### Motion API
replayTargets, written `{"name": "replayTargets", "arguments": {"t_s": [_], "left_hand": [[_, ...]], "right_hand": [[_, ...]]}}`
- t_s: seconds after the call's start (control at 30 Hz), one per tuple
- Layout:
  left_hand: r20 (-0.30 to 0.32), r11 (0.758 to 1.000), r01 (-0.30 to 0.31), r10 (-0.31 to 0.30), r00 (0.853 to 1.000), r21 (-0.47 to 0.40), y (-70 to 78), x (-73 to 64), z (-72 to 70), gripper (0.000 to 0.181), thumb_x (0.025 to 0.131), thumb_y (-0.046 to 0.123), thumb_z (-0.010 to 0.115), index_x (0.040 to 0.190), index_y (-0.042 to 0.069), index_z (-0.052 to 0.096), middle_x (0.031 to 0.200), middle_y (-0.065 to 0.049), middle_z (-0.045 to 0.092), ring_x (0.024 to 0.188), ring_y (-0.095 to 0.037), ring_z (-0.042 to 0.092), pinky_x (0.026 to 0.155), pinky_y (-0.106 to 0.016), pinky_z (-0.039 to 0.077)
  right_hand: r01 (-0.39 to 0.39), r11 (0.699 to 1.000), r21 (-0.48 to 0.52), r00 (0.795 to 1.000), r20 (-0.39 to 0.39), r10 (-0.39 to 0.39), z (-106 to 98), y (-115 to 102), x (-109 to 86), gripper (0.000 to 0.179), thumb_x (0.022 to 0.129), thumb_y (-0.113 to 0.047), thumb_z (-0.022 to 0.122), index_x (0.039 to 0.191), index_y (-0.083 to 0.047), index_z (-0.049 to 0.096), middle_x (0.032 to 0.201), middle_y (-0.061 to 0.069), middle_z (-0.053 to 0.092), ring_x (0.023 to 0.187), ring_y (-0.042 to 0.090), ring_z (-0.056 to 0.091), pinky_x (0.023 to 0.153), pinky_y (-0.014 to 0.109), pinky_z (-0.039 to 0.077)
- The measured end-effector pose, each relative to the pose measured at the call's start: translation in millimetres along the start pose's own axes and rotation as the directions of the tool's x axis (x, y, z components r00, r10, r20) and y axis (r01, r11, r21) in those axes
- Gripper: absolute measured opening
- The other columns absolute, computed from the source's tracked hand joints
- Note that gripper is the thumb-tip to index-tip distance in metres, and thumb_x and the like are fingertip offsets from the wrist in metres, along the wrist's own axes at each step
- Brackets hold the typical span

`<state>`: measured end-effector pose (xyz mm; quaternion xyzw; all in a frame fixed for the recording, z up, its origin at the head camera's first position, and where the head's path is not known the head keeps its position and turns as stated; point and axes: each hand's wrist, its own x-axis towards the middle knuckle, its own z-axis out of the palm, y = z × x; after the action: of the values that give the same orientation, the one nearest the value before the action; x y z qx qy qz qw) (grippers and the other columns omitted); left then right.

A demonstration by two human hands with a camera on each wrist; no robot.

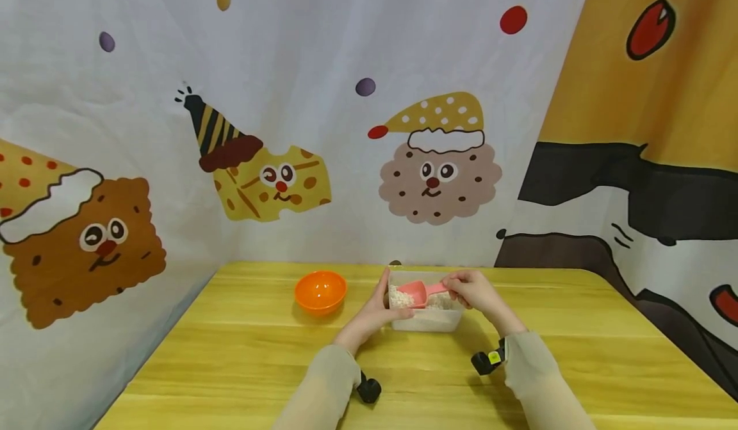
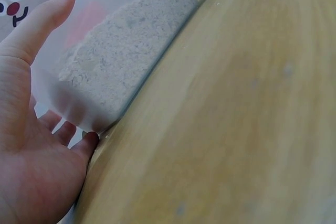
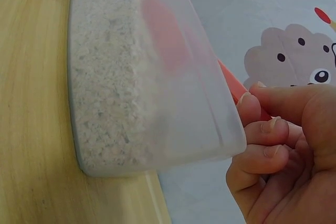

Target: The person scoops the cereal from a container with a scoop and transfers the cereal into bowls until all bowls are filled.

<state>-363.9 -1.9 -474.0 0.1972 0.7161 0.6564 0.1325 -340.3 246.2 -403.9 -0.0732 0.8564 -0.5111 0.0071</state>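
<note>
A translucent plastic container (image 1: pixel 426 323) holding pale, flaky grains (image 2: pixel 121 40) stands on the wooden table. My left hand (image 1: pixel 371 316) grips its left end, the thumb along the front wall and the other fingers around the far side. Between thumb and fingers, my right hand (image 1: pixel 475 293) pinches the handle of a pink scoop (image 1: pixel 418 294). The scoop's bowl is inside the container, at the grains on the left. Through the container's wall in the right wrist view, the scoop (image 3: pixel 163 32) shows as a blurred pink shape. How full it is, I cannot tell.
An orange bowl (image 1: pixel 321 293) sits left of the container, near the table's back edge. The wooden table (image 1: pixel 426 385) stretches toward me. Behind it hangs a printed curtain (image 1: pixel 346 238) with cartoon figures. Each wrist carries a small black camera (image 1: pixel 369 389).
</note>
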Motion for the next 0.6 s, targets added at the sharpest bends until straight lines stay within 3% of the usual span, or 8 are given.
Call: {"name": "replayTargets", "arguments": {"t_s": [0.3, 0.6], "left_hand": [[-0.007, 1.000, -0.014, 0.014, 1.000, 0.005, -1.5, -1.8, -0.1, 0.116, 0.075, 0.034, 0.085, 0.156, 0.038, 0.001, 0.162, -0.008, 0.002, 0.145, -0.032, 0.013, 0.112, -0.056, 0.018], [-0.001, 1.000, -0.019, 0.019, 1.000, -0.009, -2.6, -2.2, 0.3, 0.116, 0.076, 0.034, 0.084, 0.155, 0.039, 0.000, 0.162, -0.003, 0.001, 0.146, -0.031, 0.010, 0.112, -0.055, 0.020]], "right_hand": [[0.005, 1.000, 0.005, 1.000, 0.008, -0.005, -1.0, 0.1, -0.7, 0.026, 0.100, -0.018, 0.054, 0.106, 0.004, 0.066, 0.065, 0.007, 0.055, 0.044, 0.011, 0.035, 0.044, 0.026, 0.032], [-0.072, 0.992, 0.102, 0.997, 0.011, 0.071, 0.7, -0.8, -1.1, 0.027, 0.101, -0.013, 0.050, 0.107, 0.007, 0.066, 0.065, 0.007, 0.058, 0.044, 0.009, 0.037, 0.042, 0.022, 0.029]]}}
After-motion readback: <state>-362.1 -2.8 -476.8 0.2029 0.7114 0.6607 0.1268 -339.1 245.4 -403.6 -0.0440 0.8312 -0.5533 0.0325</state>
